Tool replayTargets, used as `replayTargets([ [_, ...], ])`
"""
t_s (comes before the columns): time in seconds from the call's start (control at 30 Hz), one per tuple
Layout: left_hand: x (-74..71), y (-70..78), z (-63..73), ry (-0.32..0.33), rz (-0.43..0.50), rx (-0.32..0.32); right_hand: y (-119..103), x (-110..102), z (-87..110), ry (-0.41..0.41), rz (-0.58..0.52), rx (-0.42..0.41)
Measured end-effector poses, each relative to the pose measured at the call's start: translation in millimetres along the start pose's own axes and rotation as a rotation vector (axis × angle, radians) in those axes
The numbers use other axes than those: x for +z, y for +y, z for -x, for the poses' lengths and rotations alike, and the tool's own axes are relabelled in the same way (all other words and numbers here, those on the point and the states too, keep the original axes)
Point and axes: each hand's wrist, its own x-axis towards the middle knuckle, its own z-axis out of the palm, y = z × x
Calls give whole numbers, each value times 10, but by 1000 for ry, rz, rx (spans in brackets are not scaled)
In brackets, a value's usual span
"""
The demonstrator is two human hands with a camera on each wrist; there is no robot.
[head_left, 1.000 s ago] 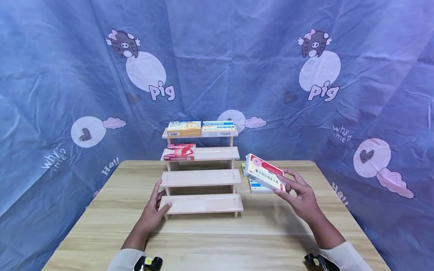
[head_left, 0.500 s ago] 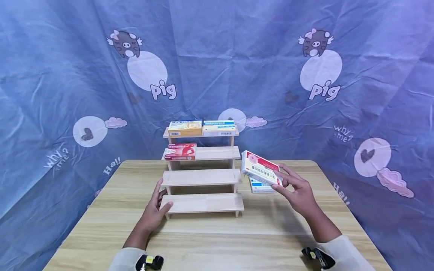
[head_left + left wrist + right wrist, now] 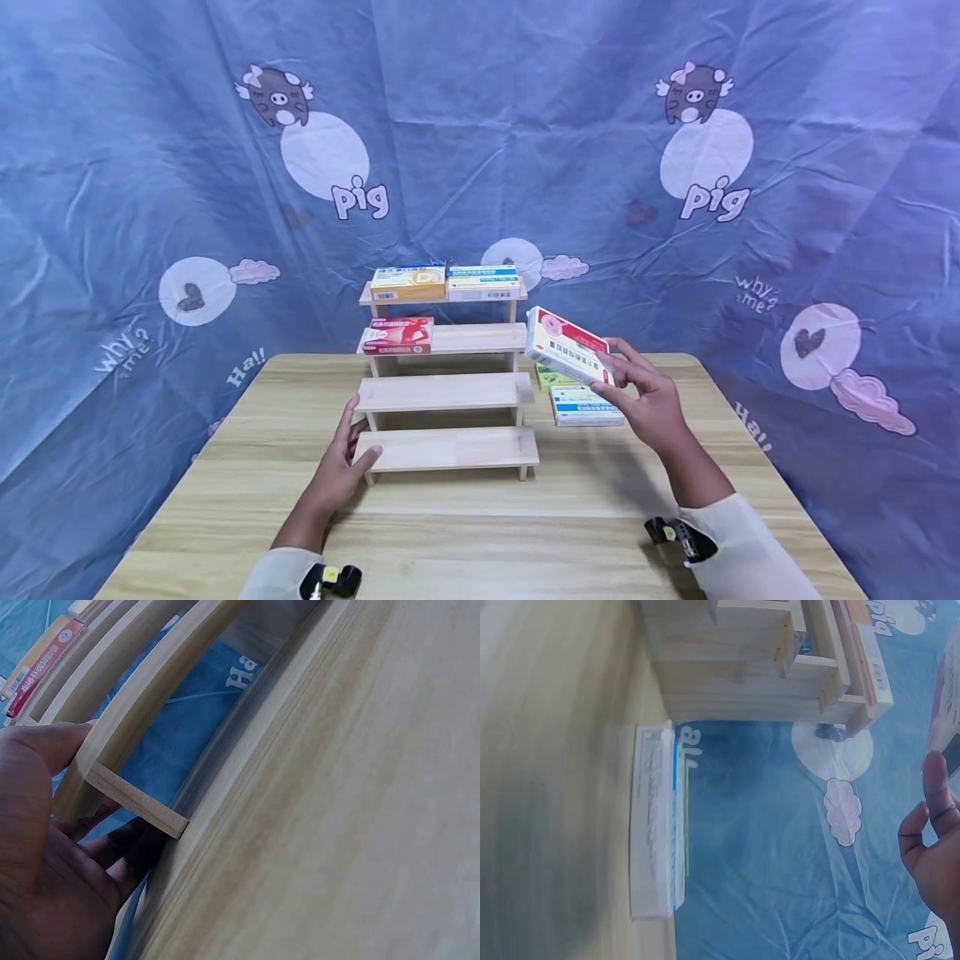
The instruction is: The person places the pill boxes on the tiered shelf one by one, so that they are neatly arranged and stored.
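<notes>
My right hand pinches a red and white medicine box, tilted in the air just right of the wooden tiered shelf. In the right wrist view that box shows only partly, at the right edge. My left hand grips the left end of the shelf's lowest tier, thumb on top; the left wrist view shows its fingers beneath the board. On the second tier from the top lies a red medicine box, at the left. A yellow box and a white and blue box sit side by side on the top tier.
On the table, right of the shelf, lies another white and blue medicine box. Behind it a green box is partly hidden. A blue patterned cloth hangs behind and along the sides.
My right hand has lifted the red and white box and carried it slightly left, uncovering more of the boxes on the table. The left hand stays on the shelf.
</notes>
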Motion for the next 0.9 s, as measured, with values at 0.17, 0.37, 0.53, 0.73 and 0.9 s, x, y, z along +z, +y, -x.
replayTargets([
  [0.17, -2, -2, 0, 0, 0, -3, -17, 99, -128, -3, -41, -2],
  [0.37, 0, -4, 0, -2, 10, 1, -46, 222, -295, 0, -68, -5],
  [0.53, 4, -5, -5, -2, 11, 3, -49, 333, -431, -31, -57, -2],
  [0.73, 3, -1, 2, 1, 11, 6, -21, 473, -561, -97, -14, 11],
  [0.9, 6, -5, -2, 1, 7, 1, 10, 579, -628, -129, 6, -5],
])
